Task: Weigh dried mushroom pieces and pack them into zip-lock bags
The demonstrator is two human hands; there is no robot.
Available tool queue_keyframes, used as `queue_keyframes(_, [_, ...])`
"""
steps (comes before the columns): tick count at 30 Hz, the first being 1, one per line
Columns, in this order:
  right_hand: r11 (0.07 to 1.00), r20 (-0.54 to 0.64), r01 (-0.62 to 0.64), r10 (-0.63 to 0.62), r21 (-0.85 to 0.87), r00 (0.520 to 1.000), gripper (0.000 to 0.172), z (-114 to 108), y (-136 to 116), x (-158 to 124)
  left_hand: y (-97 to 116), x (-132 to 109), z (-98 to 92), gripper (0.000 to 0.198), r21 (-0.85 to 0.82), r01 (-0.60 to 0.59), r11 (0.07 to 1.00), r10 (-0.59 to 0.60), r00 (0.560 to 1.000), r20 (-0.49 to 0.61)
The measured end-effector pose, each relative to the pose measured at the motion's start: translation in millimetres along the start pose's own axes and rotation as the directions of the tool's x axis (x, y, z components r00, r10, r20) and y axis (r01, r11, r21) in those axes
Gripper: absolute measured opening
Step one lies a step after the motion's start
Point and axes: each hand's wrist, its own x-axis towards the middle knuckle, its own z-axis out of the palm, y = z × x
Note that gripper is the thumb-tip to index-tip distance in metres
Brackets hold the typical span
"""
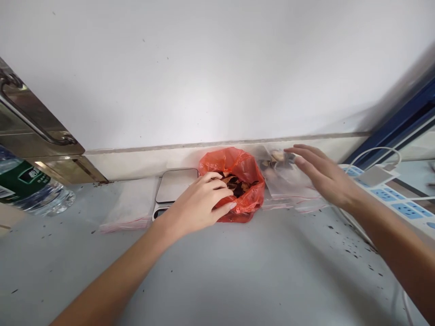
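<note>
A red plastic bag (249, 206) stands with its mouth open against the wall, with brown dried pieces (242, 186) inside that look like bark or leaves. My left hand (204, 199) reaches over the bag's near left rim, fingers apart and slightly curled, its fingertips at the opening. On the right, my right hand (321, 174) hovers with fingers stretched out and nothing in them. Just left of it lie clear zip bags (282, 183), at least one holding pale and dark pieces. A small white kitchen scale (175, 183) sits left of the red bag, partly behind my left hand.
A stack of flat clear zip bags (127, 206) lies left of the scale. Far left stand a large water bottle (32, 185) and a metal door with a handle (34, 122). White power strips (404, 203) with a charger and cable are at right. A white wall (204, 81) bounds the back.
</note>
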Motion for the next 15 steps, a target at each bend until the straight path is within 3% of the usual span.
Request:
queue_keyframes(5, [0.991,0.076,-0.005,0.015,-0.132,0.997,0.064,21,-9,9,0,-1,-4.2,0.028,0.005,-0.009,1.0,0.009,1.0,-0.002])
queue_keyframes(10, [0.979,-0.146,0.143,-0.165,-0.146,0.975,0.041,14,-37,12,-1,-3,-9.0,0.027,0.061,0.049,0.997,-0.051,0.998,0.021])
queue_keyframes(11, [0.971,-0.14,0.204,-0.22,-0.12,0.965,0.035,12,-47,12,-2,-4,-9.8,0.025,0.069,0.061,0.996,-0.062,0.998,0.024])
queue_keyframes(13, [0.955,0.066,0.295,-0.293,-0.02,0.954,0.027,13,-69,14,-3,-6,-11.4,0.022,0.059,0.073,0.996,-0.075,0.997,0.035])
queue_keyframes(15, [0.935,0.272,0.348,-0.352,0.064,0.896,0.02,20,-86,20,-4,-8,-12.9,0.017,0.025,0.066,0.998,-0.067,0.996,0.055])
